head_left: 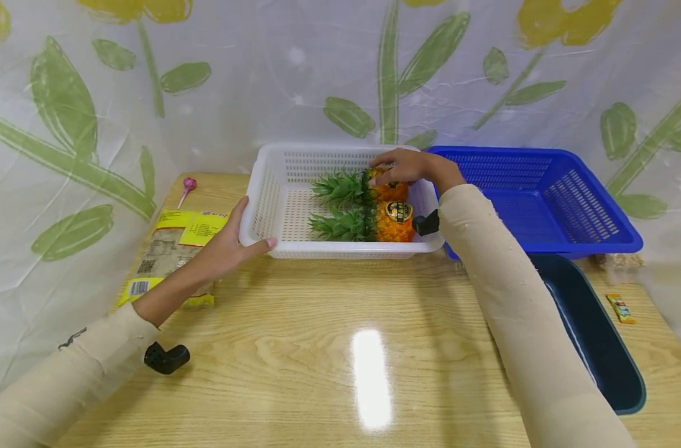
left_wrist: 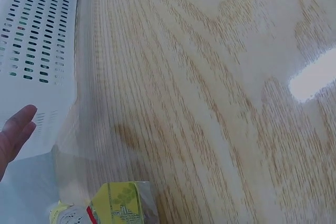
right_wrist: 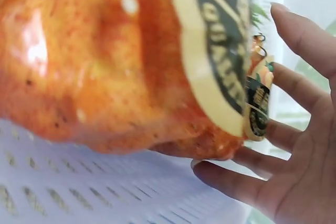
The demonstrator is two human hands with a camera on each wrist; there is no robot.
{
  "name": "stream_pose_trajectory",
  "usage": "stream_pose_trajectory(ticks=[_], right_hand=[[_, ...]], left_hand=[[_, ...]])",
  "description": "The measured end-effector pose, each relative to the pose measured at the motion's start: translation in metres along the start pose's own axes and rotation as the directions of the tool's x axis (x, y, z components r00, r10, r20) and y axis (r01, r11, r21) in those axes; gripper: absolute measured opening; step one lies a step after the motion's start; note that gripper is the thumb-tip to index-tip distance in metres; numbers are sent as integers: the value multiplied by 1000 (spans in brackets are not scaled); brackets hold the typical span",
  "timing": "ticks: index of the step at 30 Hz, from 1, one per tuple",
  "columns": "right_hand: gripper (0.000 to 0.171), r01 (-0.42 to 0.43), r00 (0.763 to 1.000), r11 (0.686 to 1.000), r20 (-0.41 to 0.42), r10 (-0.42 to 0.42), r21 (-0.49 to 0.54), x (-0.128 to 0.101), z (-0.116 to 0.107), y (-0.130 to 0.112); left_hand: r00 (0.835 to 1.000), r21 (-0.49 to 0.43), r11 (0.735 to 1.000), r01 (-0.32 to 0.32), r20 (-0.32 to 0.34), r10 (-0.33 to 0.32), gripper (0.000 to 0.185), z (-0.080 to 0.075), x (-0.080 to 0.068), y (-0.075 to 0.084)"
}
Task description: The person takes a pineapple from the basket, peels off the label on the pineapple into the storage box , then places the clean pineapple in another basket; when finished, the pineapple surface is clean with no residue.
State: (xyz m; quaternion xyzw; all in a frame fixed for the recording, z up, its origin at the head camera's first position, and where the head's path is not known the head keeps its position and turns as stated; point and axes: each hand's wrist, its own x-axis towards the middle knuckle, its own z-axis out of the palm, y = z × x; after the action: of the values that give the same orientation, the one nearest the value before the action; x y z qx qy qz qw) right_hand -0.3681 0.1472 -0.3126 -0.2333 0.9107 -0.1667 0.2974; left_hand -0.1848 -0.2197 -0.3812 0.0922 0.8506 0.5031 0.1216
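Two pineapples lie side by side in the white basket [head_left: 273,205] at the far middle of the table [head_left: 318,348], crowns pointing left. The right hand [head_left: 403,167] reaches over the basket's far right corner and rests on the far pineapple [head_left: 386,188]; the right wrist view shows its fingers [right_wrist: 294,93] spread and fairly straight against the orange skin, touching rather than wrapped round it. The near pineapple [head_left: 393,222] lies just beside the first, its round label facing up. The left hand [head_left: 228,246] is laid on the basket's near left corner, fingers extended along the outer wall and thumb by the rim, steadying it without a clear clamp. The fruit looks heavy for its size, stiff and rough-skinned, so it should not slip, though the glossy label could be slick. The leafy crown is prickly and might tear off under load, so the thick orange body, cupped from the sides or below, seems the better place to hold. The basket looks light and may slide on the shiny table. A blue basket [head_left: 592,205] stands just right of the white one, a dark tub [head_left: 597,348] nearer, and a yellow packet [head_left: 175,249] lies at the left.
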Motion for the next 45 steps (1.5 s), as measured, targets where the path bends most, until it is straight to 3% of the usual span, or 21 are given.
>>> stream_pose_trajectory(ticks=[14,23,34,45], right_hand=[[79,21,1000,995,14,-20,-94,4,6,-4],[83,-13,999,995,38,17,-98,5,6,-8],[82,6,999,993,47,0,-121,7,5,-8],[80,17,999,994,44,-12,-109,5,6,-6]], left_hand=[[1000,32,999,28,13,-29,111,0,-3,2],[999,29,999,32,13,-32,111,0,-3,2],[1000,-7,1000,8,25,-7,110,-1,-2,1],[999,1,1000,23,30,-23,111,-1,-3,1]])
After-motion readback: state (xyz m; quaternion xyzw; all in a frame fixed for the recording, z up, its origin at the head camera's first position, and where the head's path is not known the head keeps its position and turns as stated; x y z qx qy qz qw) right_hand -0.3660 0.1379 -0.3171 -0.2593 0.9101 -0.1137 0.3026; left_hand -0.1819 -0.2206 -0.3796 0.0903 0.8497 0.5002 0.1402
